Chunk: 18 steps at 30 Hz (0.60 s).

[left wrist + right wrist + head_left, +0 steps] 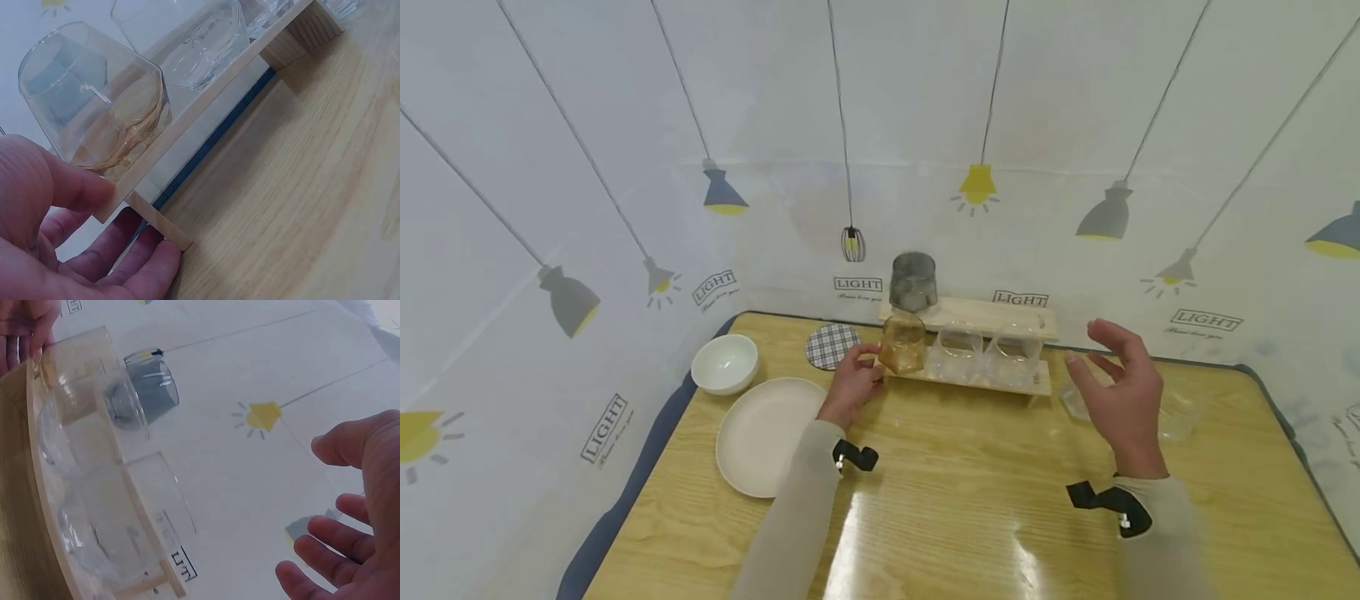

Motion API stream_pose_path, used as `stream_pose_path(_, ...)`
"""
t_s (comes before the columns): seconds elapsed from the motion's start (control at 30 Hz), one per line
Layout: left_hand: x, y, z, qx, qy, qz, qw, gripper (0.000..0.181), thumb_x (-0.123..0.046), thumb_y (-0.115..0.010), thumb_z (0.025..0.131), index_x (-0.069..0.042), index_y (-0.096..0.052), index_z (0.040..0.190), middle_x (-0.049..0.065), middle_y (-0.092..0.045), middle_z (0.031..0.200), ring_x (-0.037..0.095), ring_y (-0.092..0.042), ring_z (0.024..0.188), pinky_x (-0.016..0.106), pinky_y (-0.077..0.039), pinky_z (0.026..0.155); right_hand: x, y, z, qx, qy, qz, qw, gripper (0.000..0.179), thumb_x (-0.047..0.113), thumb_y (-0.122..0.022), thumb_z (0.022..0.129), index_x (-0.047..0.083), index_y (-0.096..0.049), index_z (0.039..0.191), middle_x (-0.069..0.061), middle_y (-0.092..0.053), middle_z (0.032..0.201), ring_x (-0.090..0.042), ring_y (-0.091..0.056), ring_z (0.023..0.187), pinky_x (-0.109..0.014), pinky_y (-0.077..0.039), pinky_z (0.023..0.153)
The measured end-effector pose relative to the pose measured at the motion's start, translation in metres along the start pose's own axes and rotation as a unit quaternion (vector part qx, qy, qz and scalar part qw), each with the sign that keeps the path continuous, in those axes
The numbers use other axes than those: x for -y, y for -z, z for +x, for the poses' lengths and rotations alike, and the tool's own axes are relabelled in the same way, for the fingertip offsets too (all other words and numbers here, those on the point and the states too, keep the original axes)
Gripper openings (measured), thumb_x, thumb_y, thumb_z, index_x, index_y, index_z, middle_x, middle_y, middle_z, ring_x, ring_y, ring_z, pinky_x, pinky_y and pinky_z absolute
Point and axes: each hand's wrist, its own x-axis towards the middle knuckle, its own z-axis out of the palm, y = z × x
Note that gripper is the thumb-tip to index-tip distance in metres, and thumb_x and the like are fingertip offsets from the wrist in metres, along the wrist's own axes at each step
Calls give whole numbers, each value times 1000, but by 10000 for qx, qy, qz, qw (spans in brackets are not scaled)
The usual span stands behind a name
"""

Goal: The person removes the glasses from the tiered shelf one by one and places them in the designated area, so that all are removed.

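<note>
A two-tier wooden rack (pixel 970 382) stands near the back of the table. My left hand (pixel 853 385) grips its left end, thumb at the lower board's edge and fingers around the short leg (pixel 164 224). Right by that thumb, an amber glass (pixel 902 343) sits on the lower tier. Two clear glasses fill the same tier: a middle glass (pixel 956 354) and a right glass (pixel 1013 358). On the upper tier's left end is a grey glass (pixel 913 282). My right hand (pixel 1117 392) is raised to the right of the rack, fingers spread and bent, holding nothing.
At left are a white bowl (pixel 725 364), a large pale plate (pixel 766 437) and a round checked coaster (pixel 832 346). Clear glassware (pixel 1180 412) is partly hidden behind my right hand. A papered wall (pixel 790 225) rises right behind the table.
</note>
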Motion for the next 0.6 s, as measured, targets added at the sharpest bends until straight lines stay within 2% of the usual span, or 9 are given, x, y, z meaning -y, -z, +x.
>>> stream_pose_path(0.23,-2,-1,-1,77,32,-11,10000,34,-1,-61,101,-14,-61,133,10,-57,115,22,-62,97,34,-57,81,21,-37,11,364,146,209,9990,52,5,-77,95,7,-61,144,-12,-64,139,-5,-59,129,-20,-53,102)
stream_pose_path(0.5,-3,-2,-1,-13,71,70,9999,32,0,-61,102,-15,-61,130,9,-57,113,20,-60,93,36,-55,80,23,-86,32,968,36,102,9952,52,22,-77,98,7,-59,144,-14,-63,139,-29,-59,134,-52,-52,108)
stream_pose_path(0.6,-4,-3,-1,-47,97,91,9999,32,0,-62,101,-15,-62,130,9,-57,113,19,-60,93,35,-55,81,22,-102,42,1234,13,75,9923,55,28,-77,98,10,-58,146,-14,-62,142,-32,-59,134,-55,-51,109)
